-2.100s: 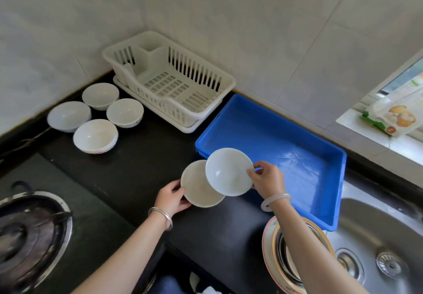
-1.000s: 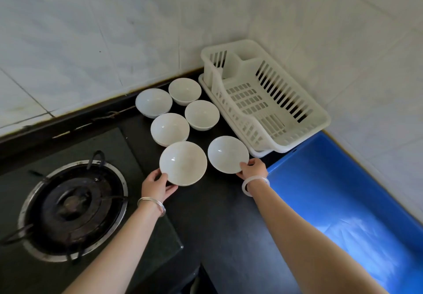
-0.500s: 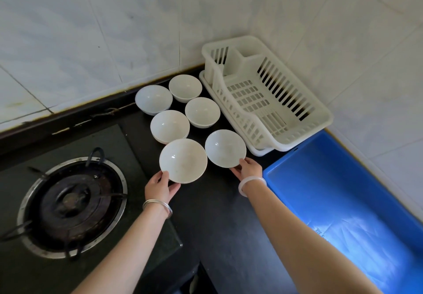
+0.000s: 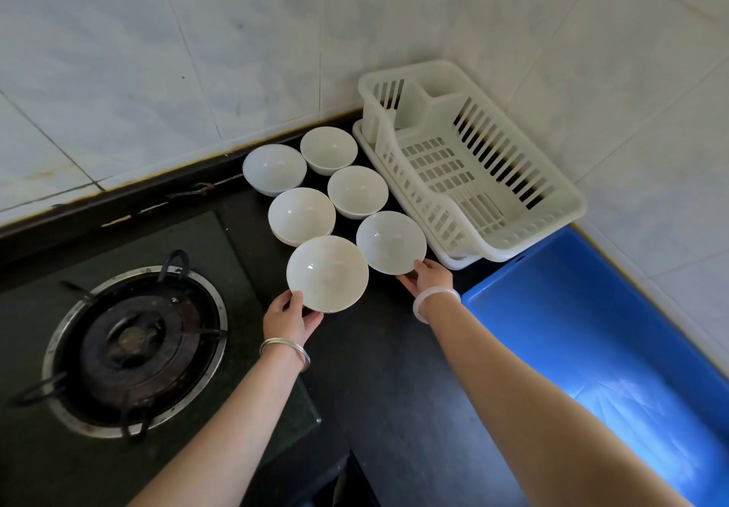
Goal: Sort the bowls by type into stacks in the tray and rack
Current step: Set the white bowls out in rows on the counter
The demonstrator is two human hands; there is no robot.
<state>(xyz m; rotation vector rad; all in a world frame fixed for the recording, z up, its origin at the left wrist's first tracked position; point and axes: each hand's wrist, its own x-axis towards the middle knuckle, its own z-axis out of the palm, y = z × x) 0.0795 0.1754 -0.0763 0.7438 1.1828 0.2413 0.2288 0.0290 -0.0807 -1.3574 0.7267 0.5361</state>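
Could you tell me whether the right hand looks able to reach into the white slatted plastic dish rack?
Probably yes: the right hand, holding the rim of a round white bowl, is close beside the white slatted plastic dish rack, whose top is open, and nothing stands between them.

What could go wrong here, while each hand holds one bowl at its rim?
The left hand pinches the front bowl only at its near rim, so it might tip or slip. That bowl lies very close to the middle bowl behind it and to the right bowl in the right hand; the rims could knock and chip.
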